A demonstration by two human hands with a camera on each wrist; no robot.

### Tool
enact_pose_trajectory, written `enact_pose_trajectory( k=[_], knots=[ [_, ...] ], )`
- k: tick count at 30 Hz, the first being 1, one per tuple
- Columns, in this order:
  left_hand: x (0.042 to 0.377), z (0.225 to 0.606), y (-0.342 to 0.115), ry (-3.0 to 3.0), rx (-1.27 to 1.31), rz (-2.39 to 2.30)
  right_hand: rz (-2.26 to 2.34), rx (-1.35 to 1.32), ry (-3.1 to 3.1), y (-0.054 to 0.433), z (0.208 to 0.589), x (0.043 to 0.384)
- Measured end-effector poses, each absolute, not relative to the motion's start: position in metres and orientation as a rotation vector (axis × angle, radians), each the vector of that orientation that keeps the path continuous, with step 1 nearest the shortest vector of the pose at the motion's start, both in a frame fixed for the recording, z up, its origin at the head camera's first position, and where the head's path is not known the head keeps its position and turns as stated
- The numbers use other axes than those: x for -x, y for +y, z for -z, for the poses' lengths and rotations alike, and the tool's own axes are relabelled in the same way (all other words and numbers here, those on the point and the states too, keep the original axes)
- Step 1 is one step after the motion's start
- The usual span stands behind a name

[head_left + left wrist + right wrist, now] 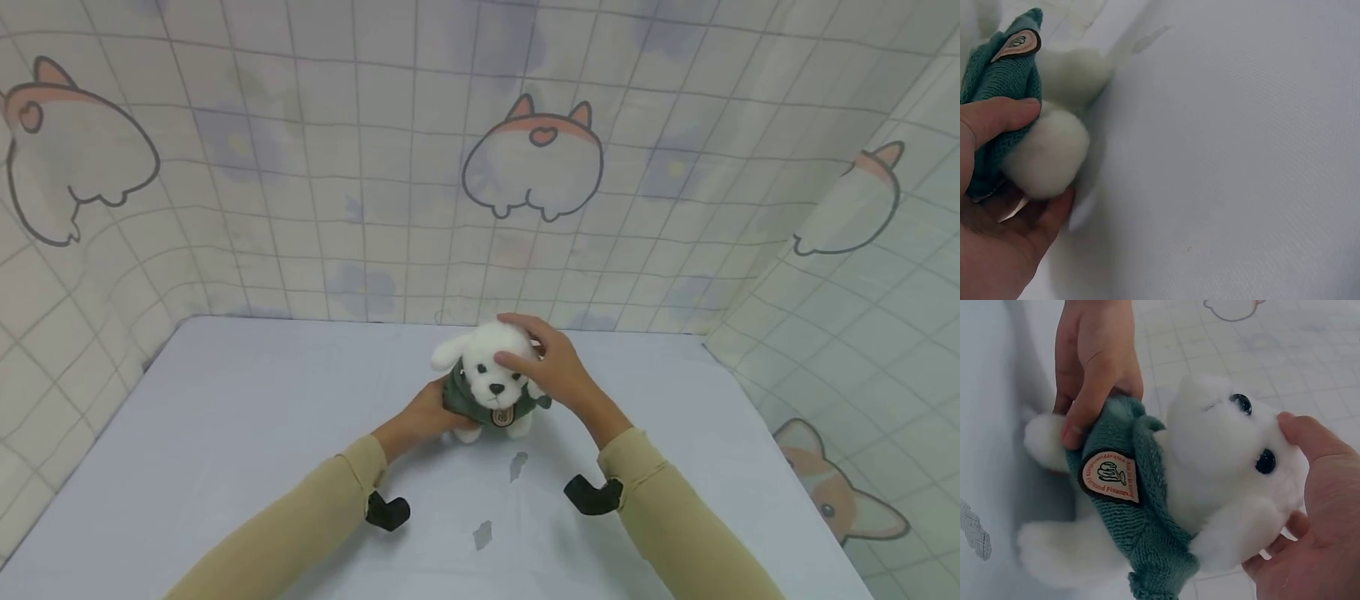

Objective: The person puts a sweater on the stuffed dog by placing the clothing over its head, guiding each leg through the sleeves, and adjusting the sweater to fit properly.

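A white plush dog [487, 358] in a green knitted sweater [1141, 512] sits upright near the back of the table, facing the camera. My left hand [429, 412] grips its lower body from the side; in the left wrist view the thumb lies on the sweater [1004, 87] and the fingers curl behind a white paw [1047, 156]. On the other side, my right hand [551, 358] holds the head, thumb on the forehead and fingers around the back, as the right wrist view shows. A round-ended patch [1112, 478] with lettering is on the sweater's chest.
The white table [300, 400] carries two small grey marks [483, 535] in front of the dog. Behind it and at both sides hangs a checked curtain [405, 167] printed with cartoon corgis. A black wrist mount [592, 496] sticks out from each sleeve.
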State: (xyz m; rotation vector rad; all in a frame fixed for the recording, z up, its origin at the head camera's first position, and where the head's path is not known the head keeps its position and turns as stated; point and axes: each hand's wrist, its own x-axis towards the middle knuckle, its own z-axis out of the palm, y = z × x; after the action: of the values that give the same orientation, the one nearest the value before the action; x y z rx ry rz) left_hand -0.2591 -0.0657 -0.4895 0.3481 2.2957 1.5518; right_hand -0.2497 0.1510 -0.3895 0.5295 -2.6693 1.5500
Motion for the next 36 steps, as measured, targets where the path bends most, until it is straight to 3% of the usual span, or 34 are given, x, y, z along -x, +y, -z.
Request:
enact_pose_trajectory(
  k=[15,26,36],
  knots=[
    [0.264,0.46,-0.082,2.318,-0.337,-1.661,-1.602,-0.614,-2.608,0.188,0.392,0.246],
    [0.27,0.428,-0.096,2.467,-0.332,-1.544,-1.702,-0.633,-2.775,0.203,0.419,0.233],
    [0.268,0.444,-0.099,2.424,-0.324,-1.51,-1.665,-0.489,-2.95,0.201,0.457,0.223]
  ],
)
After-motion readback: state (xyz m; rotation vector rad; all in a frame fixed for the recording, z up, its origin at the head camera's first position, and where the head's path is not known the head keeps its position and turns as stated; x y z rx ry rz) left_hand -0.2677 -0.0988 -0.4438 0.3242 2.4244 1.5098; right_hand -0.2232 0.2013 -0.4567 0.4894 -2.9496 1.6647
